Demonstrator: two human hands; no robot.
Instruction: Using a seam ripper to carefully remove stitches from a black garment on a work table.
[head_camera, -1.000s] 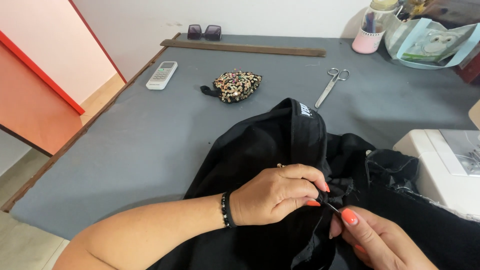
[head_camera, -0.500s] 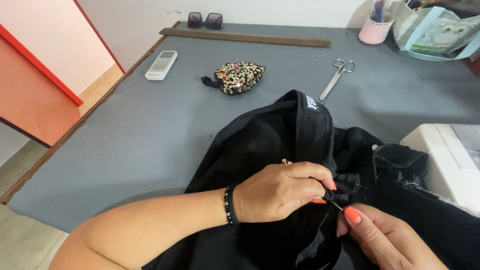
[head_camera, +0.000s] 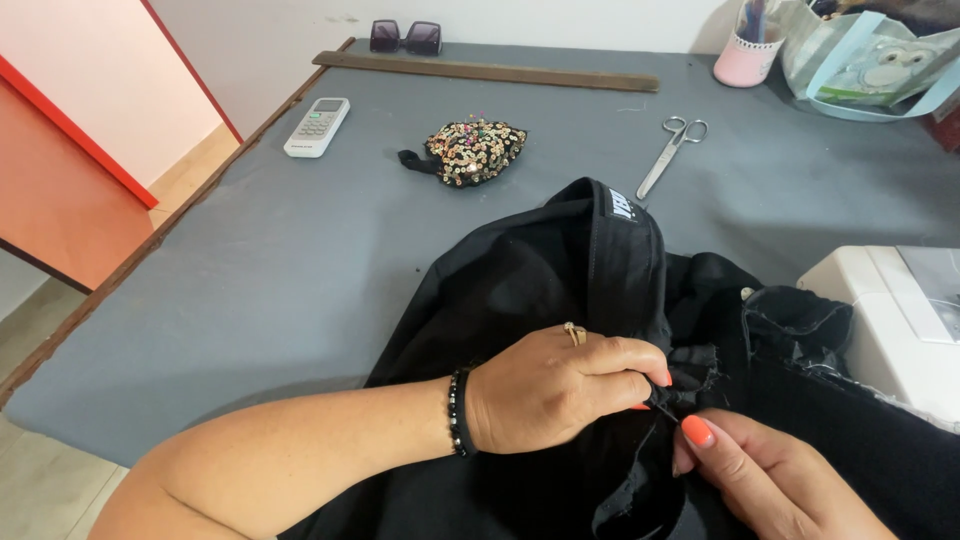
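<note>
A black garment (head_camera: 560, 280) lies bunched on the grey table (head_camera: 300, 260) in front of me, with a small white label near its top fold. My left hand (head_camera: 555, 385), wearing a ring and a dark bead bracelet, pinches a frayed edge of the black fabric between thumb and fingers. My right hand (head_camera: 770, 480) comes in from the lower right and holds the same edge just beside the left fingertips. Whether a small tool sits between the fingers I cannot tell.
A white sewing machine (head_camera: 890, 320) stands at the right edge. Farther back lie scissors (head_camera: 670, 150), a sequined pin cushion (head_camera: 470, 150), a white remote (head_camera: 316, 126), a long wooden ruler (head_camera: 490, 70), sunglasses (head_camera: 405, 36), a pink cup (head_camera: 745, 55) and a bag (head_camera: 880, 60).
Both hands stay pinched on the fabric edge. The view has tilted slightly, so the table's far objects sit a little differently in frame.
</note>
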